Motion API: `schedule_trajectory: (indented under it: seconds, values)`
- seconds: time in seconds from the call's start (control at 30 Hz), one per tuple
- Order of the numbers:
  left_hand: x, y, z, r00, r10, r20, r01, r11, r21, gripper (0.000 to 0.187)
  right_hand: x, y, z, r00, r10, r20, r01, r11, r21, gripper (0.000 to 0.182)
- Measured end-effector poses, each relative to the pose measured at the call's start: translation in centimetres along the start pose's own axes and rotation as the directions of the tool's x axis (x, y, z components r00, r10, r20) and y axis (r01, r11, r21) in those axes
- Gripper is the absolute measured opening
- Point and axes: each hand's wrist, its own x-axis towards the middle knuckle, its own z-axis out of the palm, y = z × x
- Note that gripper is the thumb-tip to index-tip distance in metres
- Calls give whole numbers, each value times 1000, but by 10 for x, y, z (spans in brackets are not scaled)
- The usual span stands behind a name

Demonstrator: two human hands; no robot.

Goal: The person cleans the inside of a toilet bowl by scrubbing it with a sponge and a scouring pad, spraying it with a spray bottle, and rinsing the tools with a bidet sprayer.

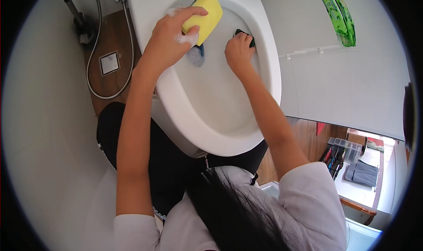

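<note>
A white toilet bowl fills the upper middle of the head view. My left hand, with foam on its fingers, grips a large yellow sponge above the bowl's left rim. Below that sponge, a patch of foam lies over a blue spot inside the bowl. My right hand is closed on a small dark pad and presses it against the inner right side of the bowl. Most of the pad is hidden under my fingers.
A toilet brush stands at the upper left, near a metal hose and a square floor drain. Green packaging is on the white surface at right. A shelf with boxes shows at lower right.
</note>
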Motion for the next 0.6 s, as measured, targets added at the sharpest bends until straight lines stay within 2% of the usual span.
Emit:
schedule_trajectory:
  seconds: [0.03,0.07,0.1,0.13,0.2,0.27,0.3,0.33,0.37,0.4,0.47,0.53,0.6]
  values:
    - [2,0,-1,1000,-17,11,17,1000,2,29,0,-5,3,991,87,-105,-81,995,54,37]
    - [3,1,-2,1000,-4,1,4,1000,10,29,11,-11,6,989,87,-122,-81,995,60,37]
    - [3,1,-3,999,34,-6,-34,999,1,30,27,-20,8,977,149,-155,-120,976,179,40]
    - [1,0,-2,998,66,-5,-66,998,-11,30,39,-29,9,962,212,-169,-156,942,296,43]
    - [3,1,-1,996,75,-46,-78,995,-67,31,57,-55,1,965,225,-135,-166,923,348,48]
    - [4,2,-2,992,21,-124,-40,988,-150,30,54,-72,-5,968,128,-214,45,753,657,44]
    - [6,1,-2,993,23,-119,-40,988,-147,30,53,-71,-8,968,133,-212,41,751,660,44]
    - [6,0,-1,986,20,-165,-42,990,-136,29,52,-69,-12,960,-90,-265,244,731,637,43]
    - [7,-1,0,978,19,-209,-46,991,-127,29,51,-66,-22,900,-305,-312,436,668,603,42]
    - [7,-1,0,979,23,-203,-50,990,-129,29,49,-58,-32,902,-299,-311,430,673,602,42]
    - [9,2,0,968,-54,-245,12,985,-170,29,32,-30,-86,897,-442,-2,374,757,536,39]
    - [11,2,2,959,-20,-282,-22,989,-145,29,3,12,-112,884,-425,-196,466,837,288,30]
    - [9,1,4,965,19,-261,-47,994,-103,30,-13,60,-109,902,-352,-250,380,922,71,32]
